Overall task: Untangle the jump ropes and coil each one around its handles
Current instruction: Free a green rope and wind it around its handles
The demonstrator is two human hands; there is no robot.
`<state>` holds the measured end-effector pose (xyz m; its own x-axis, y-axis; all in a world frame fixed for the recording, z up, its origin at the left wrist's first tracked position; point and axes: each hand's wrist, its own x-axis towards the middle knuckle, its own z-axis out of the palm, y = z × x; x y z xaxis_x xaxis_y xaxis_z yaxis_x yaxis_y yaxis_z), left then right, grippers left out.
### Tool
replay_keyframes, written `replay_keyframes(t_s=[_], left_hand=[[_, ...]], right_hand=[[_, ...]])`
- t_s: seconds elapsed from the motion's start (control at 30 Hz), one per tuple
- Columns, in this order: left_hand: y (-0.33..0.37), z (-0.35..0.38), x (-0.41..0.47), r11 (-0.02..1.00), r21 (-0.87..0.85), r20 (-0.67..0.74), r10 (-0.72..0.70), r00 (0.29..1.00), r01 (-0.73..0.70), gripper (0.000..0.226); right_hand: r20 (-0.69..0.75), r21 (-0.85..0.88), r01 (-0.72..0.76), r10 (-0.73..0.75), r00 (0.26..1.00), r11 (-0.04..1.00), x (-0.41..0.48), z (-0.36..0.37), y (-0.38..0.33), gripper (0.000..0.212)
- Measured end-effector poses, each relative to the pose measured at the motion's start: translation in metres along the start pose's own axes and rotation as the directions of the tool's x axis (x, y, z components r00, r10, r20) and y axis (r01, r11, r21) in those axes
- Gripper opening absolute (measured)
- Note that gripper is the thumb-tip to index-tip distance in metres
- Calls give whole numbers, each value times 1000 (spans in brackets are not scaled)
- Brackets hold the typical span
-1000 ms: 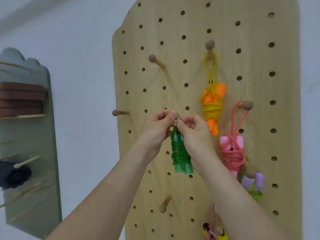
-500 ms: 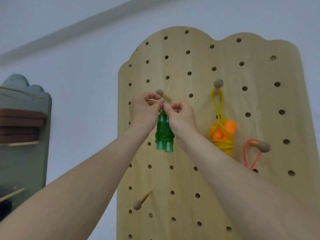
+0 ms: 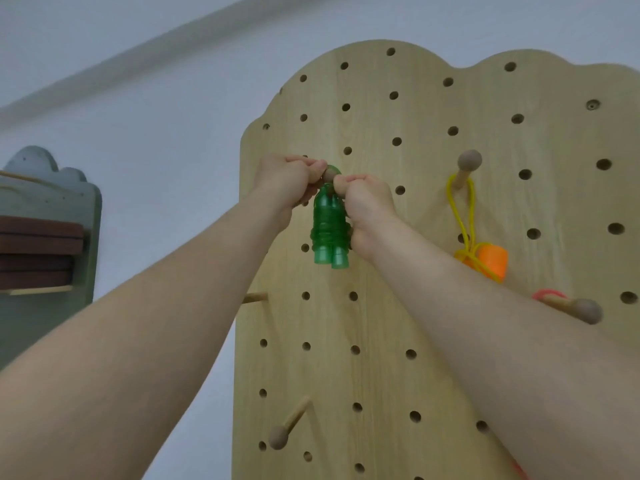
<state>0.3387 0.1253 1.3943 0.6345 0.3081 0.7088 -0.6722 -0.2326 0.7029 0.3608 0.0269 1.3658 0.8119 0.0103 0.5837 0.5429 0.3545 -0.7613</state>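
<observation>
Two hands meet at a peg [image 3: 329,174] on the pegboard [image 3: 329,323]. The left hand [image 3: 284,181] pinches the loop of the green rope [image 3: 329,230], whose coiled bundle hangs between them, and the right hand [image 3: 367,202] pinches the loop opposite. Rightward, an orange rope [image 3: 485,258] hangs from another peg.

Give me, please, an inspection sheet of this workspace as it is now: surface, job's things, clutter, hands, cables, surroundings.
Surface: wooden pegboard, upright, with several pegs.
Job's things: green jump rope coiled around its handles, its loop at a peg; orange-handled rope hangs by a yellow loop from a second peg; pink loop on a third peg.
Clutter: nothing seen.
Hands: left hand and right hand both pinch the green rope's loop.
Cables: nothing seen.
Surroundings: pale wall; grey board with brown slabs, at left.
</observation>
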Motion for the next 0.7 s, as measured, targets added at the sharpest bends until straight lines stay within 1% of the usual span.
replay_keyframes(t_s=[0.07,0.1,0.17,0.2,0.23,0.27,0.33,0.37,0.4,0.43,0.47,0.5,0.53,0.57,0.63,0.7], left_hand=[[4,2,6,989,-77,-5,-129,992,128,2],[5,4,8,974,-115,16,-192,981,193,3],[-1,7,8,942,-153,64,-292,954,299,14],[-7,10,8,941,-134,57,-304,951,309,18],[-12,12,8,956,-83,30,-281,959,283,17],[-17,15,6,977,-22,-19,-211,977,210,14],[-23,14,2,1000,24,-118,16,993,-13,9],[-22,13,-3,994,19,-116,113,987,-112,10],[-22,11,-8,980,22,-81,197,977,-196,12],[-21,11,-12,961,71,-30,271,962,-268,11],[-22,12,-13,929,173,21,330,944,-329,6],[-23,13,-14,881,282,58,379,923,-380,12],[-24,14,-11,837,364,67,414,908,-409,20],[-23,15,-10,818,394,68,428,901,-418,25],[-22,16,-8,800,413,72,448,891,-436,25],[-22,16,-8,777,439,82,465,881,-451,23]], right_hand=[[17,51,-55,54,998,997,2,-2,-4,19],[27,74,-90,88,996,993,4,-4,-5,22],[36,94,-148,145,989,985,5,-8,-4,25],[26,76,-167,165,986,983,5,-9,-2,24],[7,46,-175,174,985,984,6,-11,1,23],[-16,10,-178,178,984,984,8,-12,4,23],[-83,-81,-150,143,986,985,12,-13,11,21],[-113,-154,-102,85,990,983,15,-12,13,18],[-133,-240,-40,8,991,970,17,-11,15,15],[-144,-323,18,-67,987,946,19,-10,16,12],[-150,-389,61,-129,980,919,22,-9,16,10],[-156,-434,85,-167,974,897,24,-10,16,11],[-162,-458,91,-184,970,884,26,-11,16,12],[-172,-464,89,-188,967,881,27,-13,16,14],[-175,-491,95,-204,963,866,31,-15,16,16],[-130,-533,126,-228,965,837,32,-15,16,15]])
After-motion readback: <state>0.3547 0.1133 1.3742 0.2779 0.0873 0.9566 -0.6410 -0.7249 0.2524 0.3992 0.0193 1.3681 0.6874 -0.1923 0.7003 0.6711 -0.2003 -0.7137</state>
